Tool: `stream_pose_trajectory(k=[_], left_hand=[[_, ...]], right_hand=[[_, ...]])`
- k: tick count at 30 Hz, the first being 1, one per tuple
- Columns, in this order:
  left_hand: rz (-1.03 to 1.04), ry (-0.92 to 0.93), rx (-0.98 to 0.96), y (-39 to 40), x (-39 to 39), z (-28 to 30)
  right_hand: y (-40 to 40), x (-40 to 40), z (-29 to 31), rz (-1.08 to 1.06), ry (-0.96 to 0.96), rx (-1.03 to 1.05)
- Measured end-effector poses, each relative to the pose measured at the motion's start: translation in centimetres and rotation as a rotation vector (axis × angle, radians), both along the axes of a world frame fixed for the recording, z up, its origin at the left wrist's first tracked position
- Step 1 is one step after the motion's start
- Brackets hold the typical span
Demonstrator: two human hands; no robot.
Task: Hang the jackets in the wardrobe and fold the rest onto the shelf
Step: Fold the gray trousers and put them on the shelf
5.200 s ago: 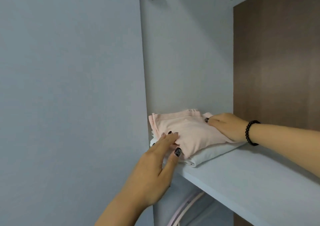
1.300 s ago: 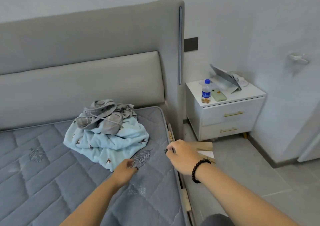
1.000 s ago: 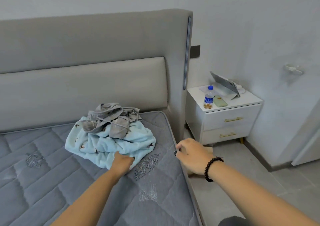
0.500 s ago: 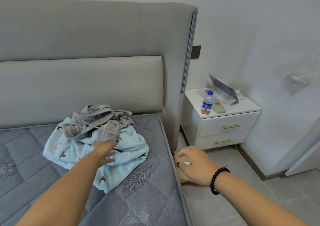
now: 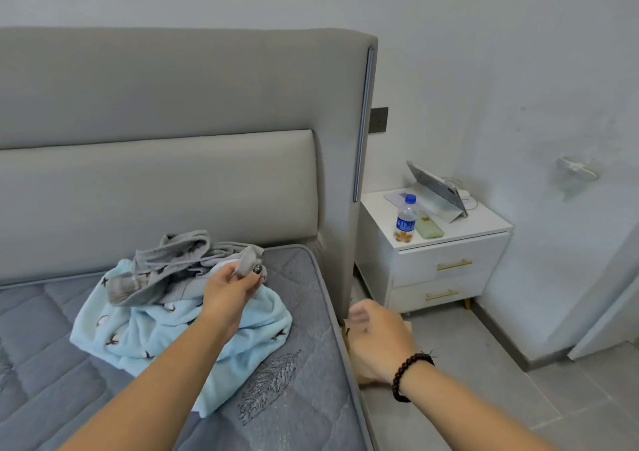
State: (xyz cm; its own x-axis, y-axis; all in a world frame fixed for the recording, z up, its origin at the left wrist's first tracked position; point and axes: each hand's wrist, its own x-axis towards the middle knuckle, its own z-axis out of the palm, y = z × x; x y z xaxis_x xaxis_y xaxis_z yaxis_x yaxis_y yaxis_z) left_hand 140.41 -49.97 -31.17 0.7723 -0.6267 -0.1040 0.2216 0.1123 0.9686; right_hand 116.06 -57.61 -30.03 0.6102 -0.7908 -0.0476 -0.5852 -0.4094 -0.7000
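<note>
A crumpled grey garment (image 5: pixel 173 264) with a drawstring lies on top of a light blue fleece garment (image 5: pixel 148 333) printed with small dark birds, both heaped on the grey quilted mattress (image 5: pixel 294 398). My left hand (image 5: pixel 230 291) pinches a corner of the grey garment and lifts it a little off the heap. My right hand (image 5: pixel 375 345), with a dark bead bracelet on its wrist, hovers blurred just past the mattress's right edge, fingers loosely curled around nothing.
A tall grey padded headboard (image 5: pixel 173 139) backs the bed. To its right stands a white nightstand (image 5: pixel 449 267) with a water bottle (image 5: pixel 405 220), a green phone (image 5: pixel 428 227) and a propped tablet (image 5: pixel 437 186). Grey tiled floor (image 5: pixel 501 398) lies on the right.
I left the wardrobe shelf with its folded pink garment and now face the bed. My left hand moved from the blue garment's edge up to the grey garment and gripped its corner.
</note>
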Motion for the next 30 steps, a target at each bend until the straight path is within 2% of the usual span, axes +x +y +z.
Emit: stream_pose_trajectory(k=[3, 5, 10, 14, 18, 21, 24, 26, 28, 30], left_hand=[[-0.18, 0.024, -0.187, 0.6, -3.8, 3.3], [-0.29, 0.064, -0.292, 1.5, -6.3, 5.0], [-0.547, -0.006, -0.331, 3.7, -11.5, 8.3], [-0.556, -0.267, -0.376, 5.0, -13.5, 10.5], [-0.474, -0.312, -0.359, 6.2, -13.3, 10.4], [-0.339, -0.154, -0.322, 7.0, -12.3, 7.3], [-0.117, 0.179, -0.173, 8.1, -12.7, 1.0], [-0.04, 0.367, -0.072, 8.5, -13.7, -3.0], [-0.148, 0.509, 0.027, 8.2, -15.3, -5.0], [-0.28, 0.664, -0.01, 7.2, -16.9, -5.9]], right_hand=[[0.9, 0.3, 0.7, -0.059, -0.113, -0.152], [1.5, 0.6, 1.3, -0.016, -0.165, -0.156], [3.3, 0.6, 3.0, -0.04, -0.329, -0.081], [3.5, -0.5, 5.6, -0.081, -0.341, -0.197], [2.9, -2.3, 8.7, -0.097, -0.285, -0.31], [2.4, -4.7, 10.6, -0.17, -0.395, -0.327], [2.5, -7.7, 11.1, -0.217, -0.509, -0.296], [3.1, -9.7, 11.0, -0.202, -0.549, -0.269], [3.8, -11.7, 10.8, -0.178, -0.539, -0.27], [4.7, -13.8, 10.5, -0.178, -0.516, -0.254]])
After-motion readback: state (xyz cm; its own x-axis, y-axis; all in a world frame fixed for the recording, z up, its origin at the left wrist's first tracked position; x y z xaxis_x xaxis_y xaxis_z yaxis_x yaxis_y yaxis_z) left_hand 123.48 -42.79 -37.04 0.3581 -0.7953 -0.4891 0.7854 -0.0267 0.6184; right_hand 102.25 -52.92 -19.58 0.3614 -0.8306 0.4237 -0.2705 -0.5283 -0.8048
